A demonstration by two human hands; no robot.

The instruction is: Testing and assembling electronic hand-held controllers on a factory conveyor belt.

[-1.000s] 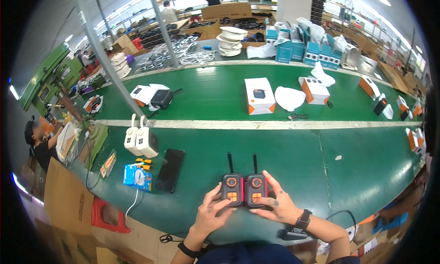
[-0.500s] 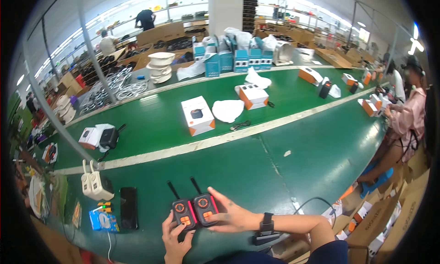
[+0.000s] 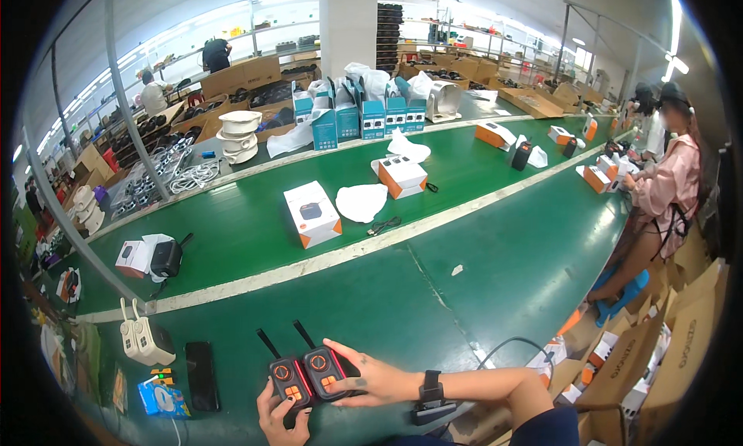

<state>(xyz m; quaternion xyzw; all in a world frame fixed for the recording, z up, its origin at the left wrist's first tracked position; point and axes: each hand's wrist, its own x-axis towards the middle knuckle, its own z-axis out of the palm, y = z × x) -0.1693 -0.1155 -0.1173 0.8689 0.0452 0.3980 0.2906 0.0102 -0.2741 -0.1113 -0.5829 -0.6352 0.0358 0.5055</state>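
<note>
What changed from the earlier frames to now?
Mainly the view: it swung right, so bench items sit lower and further left in the picture, and a co-worker in pink came in at the right. No visible grasp or release: the left hand stays on the left black device, the right hand on the right black device. The phone looks unmoved on the bench.

My right sleeve (image 3: 548,429) is short, plain and dark navy. A black strap (image 3: 431,389) circles my right wrist (image 3: 416,385), a blocky dark piece (image 3: 435,413) just below it. Small dark tattoos (image 3: 361,382) mark my right grip (image 3: 377,378); nails (image 3: 292,399) on my left grip (image 3: 280,420) look dark.
</note>
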